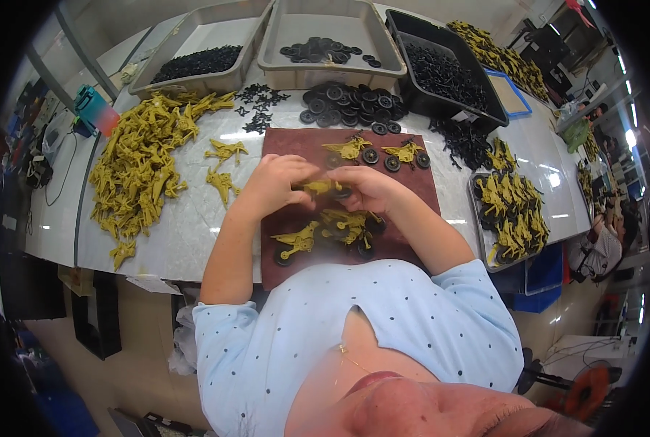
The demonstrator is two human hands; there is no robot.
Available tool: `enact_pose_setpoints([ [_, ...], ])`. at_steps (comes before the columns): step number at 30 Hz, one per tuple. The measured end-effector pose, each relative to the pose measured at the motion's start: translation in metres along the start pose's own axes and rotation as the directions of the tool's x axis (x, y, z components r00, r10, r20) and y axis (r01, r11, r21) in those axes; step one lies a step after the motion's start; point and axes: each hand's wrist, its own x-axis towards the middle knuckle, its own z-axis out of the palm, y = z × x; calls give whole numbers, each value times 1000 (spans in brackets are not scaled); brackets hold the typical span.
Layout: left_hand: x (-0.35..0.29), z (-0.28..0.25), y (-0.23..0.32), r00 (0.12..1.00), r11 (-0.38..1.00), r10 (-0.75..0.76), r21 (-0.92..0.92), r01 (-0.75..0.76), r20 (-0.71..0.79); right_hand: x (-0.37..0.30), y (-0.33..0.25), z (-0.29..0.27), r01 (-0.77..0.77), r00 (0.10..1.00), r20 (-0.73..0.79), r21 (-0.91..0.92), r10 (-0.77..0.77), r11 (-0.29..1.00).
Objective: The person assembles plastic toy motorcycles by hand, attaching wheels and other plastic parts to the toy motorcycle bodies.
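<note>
Over a dark red mat [419, 191], my left hand [285, 180] and my right hand [368, 188] meet around a yellow toy motorbike [322, 187]. The right fingers pinch it beside a dark round part, probably a wheel. My left thumb and fingers close around its other end, slightly blurred. Two yellow toy motorbikes with black wheels, one left [348, 149] and one right [403, 153], stand at the mat's far side. Nearer me lie another yellow motorbike [296, 240] and a cluster of motorbikes [348, 227], partly overlapping.
Left is a heap of yellow bodies [139, 164]; loose black wheels [350, 105] and small black parts [255, 105] lie beyond the mat. Two grey bins [332, 76] and a black bin [448, 109] line the back. A tray [489, 264] of motorbikes sits right, a bottle [95, 109] far left.
</note>
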Motion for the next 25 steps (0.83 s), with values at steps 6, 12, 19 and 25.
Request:
enact_pose_setpoints([
  [6, -26, -12, -58, 791, 794, -592, 57, 606, -156, 0, 6, -5, -33, 990, 129, -225, 63, 974],
  [12, -74, 13, -116, 707, 521, -675, 542, 659, -212, -1, 9, 8, 112, 990, 136, -662, -28, 741],
  [19, -38, -8, -85, 673, 584, -738, 454, 673, -48, -12, -6, -10, 258, 884, 65, -893, -462, 369],
  [25, -23, -13, -79, 670, 591, -742, 475, 652, 4, -14, -27, -34, 235, 832, -11, -899, -555, 371],
])
